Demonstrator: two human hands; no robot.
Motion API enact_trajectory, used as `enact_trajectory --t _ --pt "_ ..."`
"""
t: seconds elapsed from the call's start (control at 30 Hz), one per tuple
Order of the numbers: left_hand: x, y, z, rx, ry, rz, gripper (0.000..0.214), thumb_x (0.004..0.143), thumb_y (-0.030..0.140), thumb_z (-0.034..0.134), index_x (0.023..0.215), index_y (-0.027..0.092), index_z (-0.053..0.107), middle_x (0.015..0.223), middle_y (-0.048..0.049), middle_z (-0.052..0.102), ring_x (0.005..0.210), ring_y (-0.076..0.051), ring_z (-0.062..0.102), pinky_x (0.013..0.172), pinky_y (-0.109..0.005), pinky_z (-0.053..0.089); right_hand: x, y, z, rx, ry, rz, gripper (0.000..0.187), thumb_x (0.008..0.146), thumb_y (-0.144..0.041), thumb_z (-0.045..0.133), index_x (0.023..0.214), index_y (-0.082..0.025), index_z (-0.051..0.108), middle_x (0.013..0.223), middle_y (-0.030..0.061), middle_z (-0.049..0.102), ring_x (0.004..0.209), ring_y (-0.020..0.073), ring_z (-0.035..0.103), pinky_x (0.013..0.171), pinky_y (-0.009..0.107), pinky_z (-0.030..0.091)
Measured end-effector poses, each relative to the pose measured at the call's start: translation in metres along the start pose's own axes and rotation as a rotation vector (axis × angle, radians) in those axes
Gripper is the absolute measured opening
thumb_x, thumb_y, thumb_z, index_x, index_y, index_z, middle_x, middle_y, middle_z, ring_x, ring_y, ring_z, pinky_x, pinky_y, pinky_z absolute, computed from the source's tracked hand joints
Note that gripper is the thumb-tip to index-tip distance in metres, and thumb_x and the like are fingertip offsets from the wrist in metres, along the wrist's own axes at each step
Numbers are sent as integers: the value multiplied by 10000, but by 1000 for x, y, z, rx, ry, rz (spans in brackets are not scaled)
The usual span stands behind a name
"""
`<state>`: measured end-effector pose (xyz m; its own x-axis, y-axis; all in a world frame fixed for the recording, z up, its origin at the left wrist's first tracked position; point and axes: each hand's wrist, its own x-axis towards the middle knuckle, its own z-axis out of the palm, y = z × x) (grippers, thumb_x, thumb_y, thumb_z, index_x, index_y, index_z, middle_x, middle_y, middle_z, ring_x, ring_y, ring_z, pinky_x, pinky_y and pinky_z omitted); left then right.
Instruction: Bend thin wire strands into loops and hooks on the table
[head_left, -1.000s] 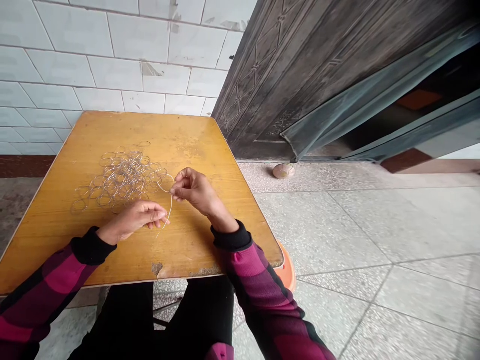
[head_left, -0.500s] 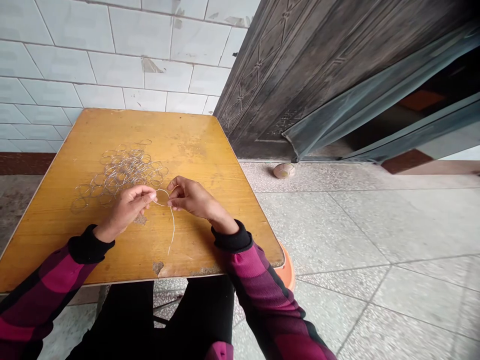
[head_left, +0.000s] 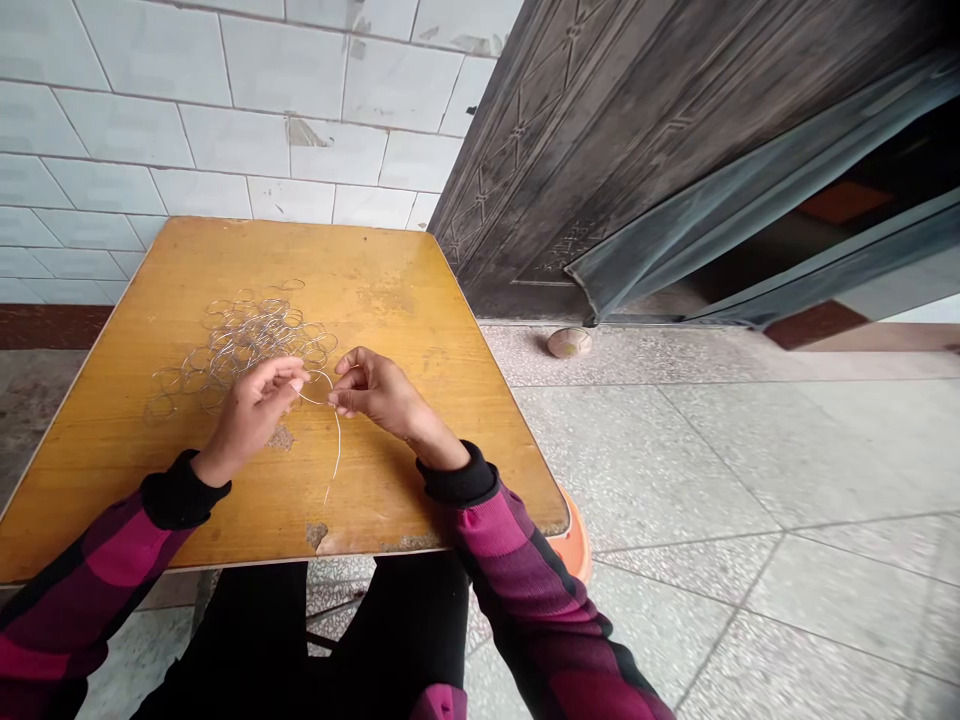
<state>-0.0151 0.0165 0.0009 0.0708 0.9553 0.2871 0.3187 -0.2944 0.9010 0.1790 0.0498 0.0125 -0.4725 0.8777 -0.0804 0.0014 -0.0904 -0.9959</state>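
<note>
A thin silvery wire (head_left: 335, 440) curves between my two hands and trails down toward the table's near edge. My left hand (head_left: 253, 412) pinches one end of its bent upper part. My right hand (head_left: 375, 392) pinches the wire a few centimetres to the right. Both hands hover just above the worn yellow wooden table (head_left: 390, 290). Behind my left hand lies a heap of several wire rings (head_left: 240, 345), spread over the left middle of the tabletop.
White tiled wall behind the table. A dark carved door (head_left: 600, 130) stands to the right, with a small round bowl (head_left: 568, 343) on the floor by its foot. An orange basin (head_left: 576, 540) shows under the table's right corner. The table's near edge is chipped.
My left hand rose from the tabletop and took hold of the wire beside my right hand. The wire's loose tail swung down and slightly left.
</note>
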Motion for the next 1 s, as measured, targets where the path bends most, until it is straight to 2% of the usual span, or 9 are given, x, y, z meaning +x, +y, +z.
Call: enact_trajectory --t 0.07,0.13,0.23,0.3,0.5,0.7,1.0 --pt "-2 2 1 257 24 226 396 863 339 590 1226 183 561 1188 -117 663 996 -216 641 847 -395 539 1 2 2 15 3 -4 380 652 -208 743 872 -207 433 608 -49 627 513 84 567 526 236 458" --pt "-5 4 4 484 -10 434 573 835 389 642 1339 177 469 1330 -153 580 1214 -291 545 1014 -503 453 2 5 4 20 21 -22 374 658 -212 730 877 -211 427 603 -58 619 503 80 551 525 236 454" --pt "-9 4 11 669 -88 580 811 777 448 706 1424 119 344 1405 -218 495 1309 -363 448 1085 -565 372 4 11 9 -44 73 -58 362 663 -203 713 883 -217 426 606 -64 609 511 87 543 534 241 448" --pt "-11 4 15 740 -106 580 853 760 415 725 1436 99 311 1415 -240 471 1324 -389 419 1090 -587 352 4 15 13 -127 103 -78 337 676 -188 700 887 -217 439 631 -54 616 555 101 568 566 252 457" --pt "-13 5 16 823 -105 512 721 778 212 645 1419 113 330 1385 -220 502 1292 -375 457 1096 -611 319 3 19 18 -276 130 -128 295 718 -174 677 904 -222 452 696 -31 621 630 131 601 600 270 462" --pt "-13 4 14 823 -118 504 674 781 183 605 1403 97 358 1371 -226 520 1291 -368 469 1109 -609 304 1 14 16 -310 126 -137 281 730 -153 661 896 -224 446 689 -31 621 603 125 571 582 268 438" --pt "-13 -2 14 755 -90 532 715 779 118 580 1437 130 302 1371 -210 531 1291 -346 492 1102 -597 344 1 12 13 -278 89 -139 290 722 -168 666 909 -214 450 680 -37 631 599 118 579 593 268 439"
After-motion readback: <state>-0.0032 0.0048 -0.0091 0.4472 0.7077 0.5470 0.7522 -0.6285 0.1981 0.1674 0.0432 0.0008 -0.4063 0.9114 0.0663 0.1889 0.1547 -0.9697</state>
